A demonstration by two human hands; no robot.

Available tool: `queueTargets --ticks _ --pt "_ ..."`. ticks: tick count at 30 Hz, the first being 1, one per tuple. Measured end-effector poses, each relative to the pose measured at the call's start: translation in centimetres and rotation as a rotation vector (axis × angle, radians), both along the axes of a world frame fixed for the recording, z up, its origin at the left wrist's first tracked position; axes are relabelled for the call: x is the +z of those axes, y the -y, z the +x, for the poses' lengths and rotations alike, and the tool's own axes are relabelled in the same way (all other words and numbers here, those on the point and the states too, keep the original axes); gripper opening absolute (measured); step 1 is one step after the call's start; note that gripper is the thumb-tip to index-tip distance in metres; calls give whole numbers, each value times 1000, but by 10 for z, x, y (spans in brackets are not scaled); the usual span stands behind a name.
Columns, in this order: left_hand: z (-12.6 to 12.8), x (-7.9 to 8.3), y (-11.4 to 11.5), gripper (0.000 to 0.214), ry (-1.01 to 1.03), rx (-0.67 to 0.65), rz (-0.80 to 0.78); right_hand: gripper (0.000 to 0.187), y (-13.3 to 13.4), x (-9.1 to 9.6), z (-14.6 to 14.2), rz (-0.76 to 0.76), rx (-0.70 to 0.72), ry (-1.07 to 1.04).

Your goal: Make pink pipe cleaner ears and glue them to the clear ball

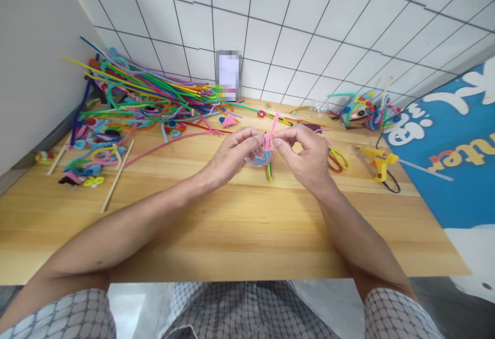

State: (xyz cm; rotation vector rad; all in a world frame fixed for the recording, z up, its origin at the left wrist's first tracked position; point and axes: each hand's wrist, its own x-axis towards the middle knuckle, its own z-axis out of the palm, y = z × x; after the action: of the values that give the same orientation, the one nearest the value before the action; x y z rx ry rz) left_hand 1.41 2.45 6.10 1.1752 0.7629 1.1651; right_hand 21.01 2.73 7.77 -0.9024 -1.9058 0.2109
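Note:
A pink pipe cleaner (274, 122) is pinched between my two hands, bent into short lengths with one end pointing up. The fingertips of my left hand (237, 154) close on its left side. From the right, the thumb and forefinger of my right hand (303, 152) grip it as well. Just below the fingers shows a pale blue curved piece (260, 160), partly covered by my left hand; whether it is joined to the pink one I cannot tell. A green and yellow strip (269, 172) lies beneath, on the wooden table (247, 225).
Many coloured pipe cleaners (162, 89) pile up at the back left, near craft scraps and wooden sticks (118, 176). A phone (229, 75) leans against the tiled wall. To the right are scissors (340, 159), a yellow glue gun (379, 163) with its cord, and decorated balls (358, 109).

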Motion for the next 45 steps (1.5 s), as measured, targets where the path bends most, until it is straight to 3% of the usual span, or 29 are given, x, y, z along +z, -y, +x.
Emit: queueTargets --ticks 7,13,22,30,38,41,45 --pt "0 1 -1 31 48 -61 5 6 0 0 -2 -247 83 -138" --pt "-1 -4 -5 38 46 -69 11 23 -3 -4 -1 -464 184 -274" --pt "-1 -1 -2 36 -21 -84 30 19 -3 0 -3 -572 223 -303" --pt "-2 -2 -4 29 -50 -62 47 17 -6 -3 0 -512 236 -213" --pt "1 -2 1 24 -148 -42 93 24 -7 -2 1 -471 180 -277" --pt "2 -5 0 24 -161 -13 102 19 -5 -2 0 -369 113 -221" --pt "0 -7 -2 27 -131 57 68 6 2 -3 -4 -127 34 -91"
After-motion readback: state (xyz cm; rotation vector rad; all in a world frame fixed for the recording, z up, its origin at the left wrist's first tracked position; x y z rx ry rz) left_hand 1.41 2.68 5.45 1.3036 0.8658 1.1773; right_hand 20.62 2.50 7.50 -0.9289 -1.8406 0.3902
